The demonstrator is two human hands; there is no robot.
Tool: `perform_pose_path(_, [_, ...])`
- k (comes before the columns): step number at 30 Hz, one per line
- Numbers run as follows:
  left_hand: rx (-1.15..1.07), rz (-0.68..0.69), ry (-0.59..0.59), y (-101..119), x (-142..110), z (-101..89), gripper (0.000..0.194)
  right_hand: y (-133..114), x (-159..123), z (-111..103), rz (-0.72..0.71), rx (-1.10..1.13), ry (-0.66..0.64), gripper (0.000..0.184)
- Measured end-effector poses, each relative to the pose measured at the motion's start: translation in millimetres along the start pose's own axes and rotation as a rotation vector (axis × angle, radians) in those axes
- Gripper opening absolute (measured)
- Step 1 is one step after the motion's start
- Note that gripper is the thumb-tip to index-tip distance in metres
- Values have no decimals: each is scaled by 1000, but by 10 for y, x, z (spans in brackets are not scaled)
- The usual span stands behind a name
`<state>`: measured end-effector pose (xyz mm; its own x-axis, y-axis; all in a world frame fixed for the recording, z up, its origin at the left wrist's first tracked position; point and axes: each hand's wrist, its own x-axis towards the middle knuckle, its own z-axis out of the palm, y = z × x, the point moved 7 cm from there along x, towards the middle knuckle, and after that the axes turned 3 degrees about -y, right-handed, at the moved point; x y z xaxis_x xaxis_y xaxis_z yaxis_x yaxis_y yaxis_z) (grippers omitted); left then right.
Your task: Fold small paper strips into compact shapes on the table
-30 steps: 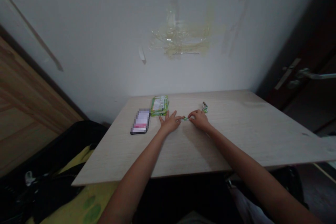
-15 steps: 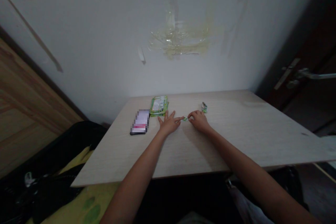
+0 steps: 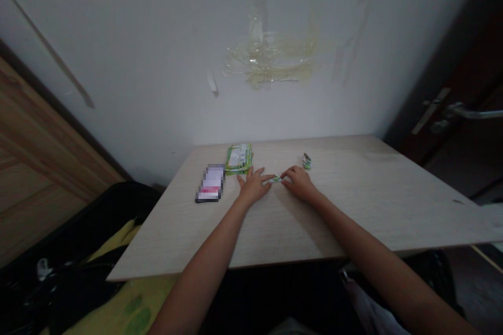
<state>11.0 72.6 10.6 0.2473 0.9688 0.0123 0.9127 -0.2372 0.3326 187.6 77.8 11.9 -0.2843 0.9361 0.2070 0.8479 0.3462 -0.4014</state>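
Both my hands rest on the light wooden table near its far side. Between them lies a small green and white wrapper piece. My left hand pinches its left end with thumb and forefinger, the other fingers spread flat. My right hand has its fingers curled down onto the wrapper's right end. A second small green piece lies just beyond my right hand, untouched.
A stack of green packets sits by the wall, left of my left hand. A phone lies face up further left. A door with a metal handle is at right; dark bags sit below the table's left edge.
Both hands have stayed on the small wrapper piece; the fingers shifted only slightly and the wrapper moved a little leftward.
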Motion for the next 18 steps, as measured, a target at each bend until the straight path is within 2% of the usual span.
perform_pose_path(7, [-55, 19, 84, 19, 5, -44, 34, -29, 58, -10, -98, 0, 55, 19])
perform_pose_path(12, [-91, 85, 180, 50, 14, -81, 34, -34, 78, -32, -153, -18, 104, 16])
perform_pose_path(18, [-171, 148, 292, 95, 5, -173, 19, -50, 68, -61, -206, 5, 149, 17])
